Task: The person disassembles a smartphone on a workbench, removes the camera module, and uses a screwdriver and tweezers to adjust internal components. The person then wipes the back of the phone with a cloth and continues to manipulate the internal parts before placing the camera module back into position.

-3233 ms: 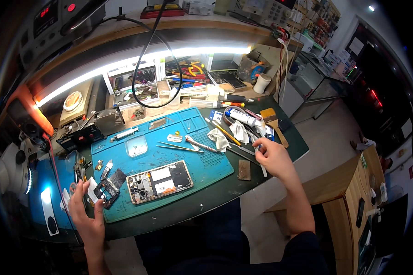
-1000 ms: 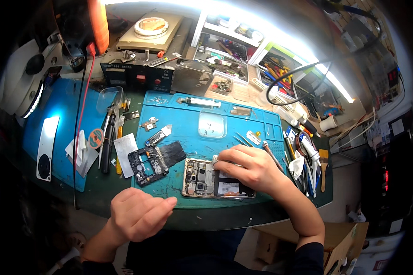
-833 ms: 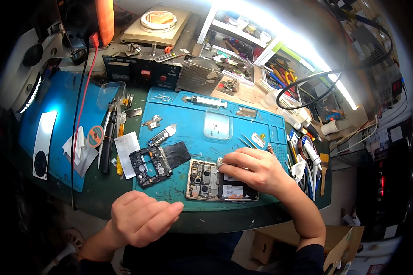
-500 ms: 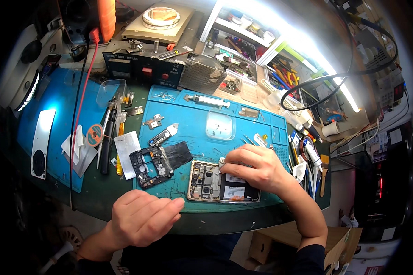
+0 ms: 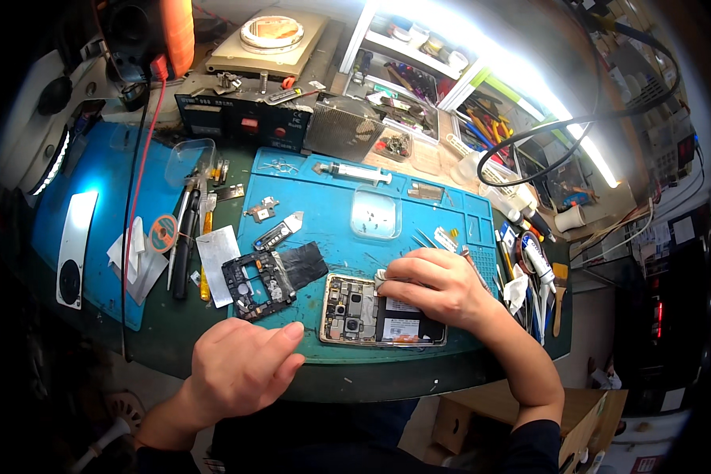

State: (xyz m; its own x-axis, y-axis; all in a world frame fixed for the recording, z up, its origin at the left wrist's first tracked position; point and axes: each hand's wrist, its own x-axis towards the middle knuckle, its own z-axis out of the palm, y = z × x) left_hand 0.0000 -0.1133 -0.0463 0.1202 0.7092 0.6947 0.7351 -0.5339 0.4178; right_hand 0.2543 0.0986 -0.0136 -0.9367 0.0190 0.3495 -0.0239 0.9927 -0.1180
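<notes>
Tray [image 5: 387,227]: dark bits [image 5: 363,212] inside | right hand [image 5: 438,291] — pinching white wad [image 5: 380,279] | left hand [image 5: 243,365] — grip unclear

A white strip with a black disc [image 5: 77,249] lies near the left end of the table [image 5: 395,383]. To its right are white papers [image 5: 142,272], a small orange reel [image 5: 163,234] and a long black tool [image 5: 181,261]. Toward the back edge sits a black box with a red switch [image 5: 233,124], and behind it a gold-coloured plate [image 5: 233,61] carries a white ring [image 5: 272,44]. A syringe [image 5: 355,173] lies just beyond a clear dish [image 5: 387,227] holding tiny specks. Near the right edge are a white tube [image 5: 538,261] and a wooden-handled brush [image 5: 559,296]. A white cup [image 5: 569,220] sits by the back right corner, below a looped black cable [image 5: 487,163].
</notes>
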